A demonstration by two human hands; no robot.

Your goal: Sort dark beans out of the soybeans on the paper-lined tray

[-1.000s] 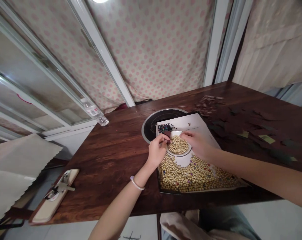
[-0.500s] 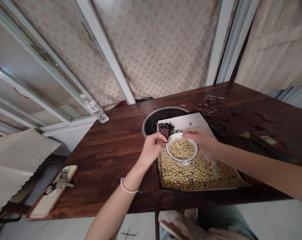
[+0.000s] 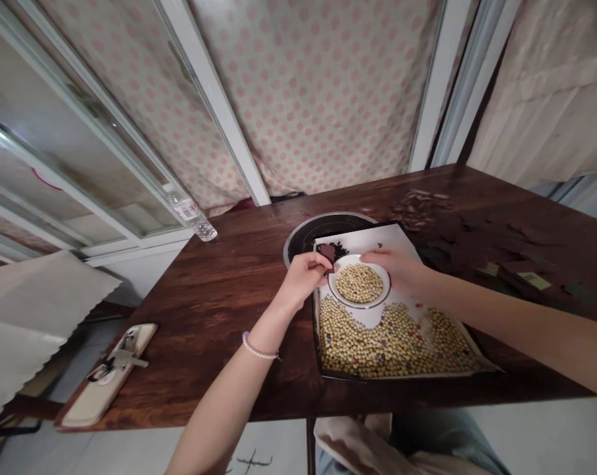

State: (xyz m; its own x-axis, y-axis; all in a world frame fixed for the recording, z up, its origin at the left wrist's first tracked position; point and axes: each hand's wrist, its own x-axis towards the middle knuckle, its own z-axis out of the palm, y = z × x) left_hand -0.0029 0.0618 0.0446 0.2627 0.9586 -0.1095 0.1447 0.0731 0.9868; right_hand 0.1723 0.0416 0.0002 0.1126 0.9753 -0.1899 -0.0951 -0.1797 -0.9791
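Note:
My left hand (image 3: 302, 280) pinches a dark brown square piece (image 3: 326, 254) between its fingertips, above the edge of a white bowl (image 3: 359, 282) filled with pale soybeans. My right hand (image 3: 392, 269) grips the bowl's far rim. The bowl stands on white paper inside a dark baking tray (image 3: 400, 343), whose lower half is covered with soybeans mixed with small coloured beads. Just behind the dark piece lies a small heap of dark beads (image 3: 340, 249), partly hidden by it.
The tray overlaps a round black hob (image 3: 301, 243) on a dark wooden table (image 3: 219, 330). Dark paper scraps (image 3: 491, 251) spread over the table's right side. A plastic bottle (image 3: 189, 214) lies at the far edge, and a pale board with a metal tool (image 3: 110, 376) sits at the left.
My left hand has lifted the dark piece slightly toward the dark beads. More white paper shows below the bowl. The view has shifted slightly.

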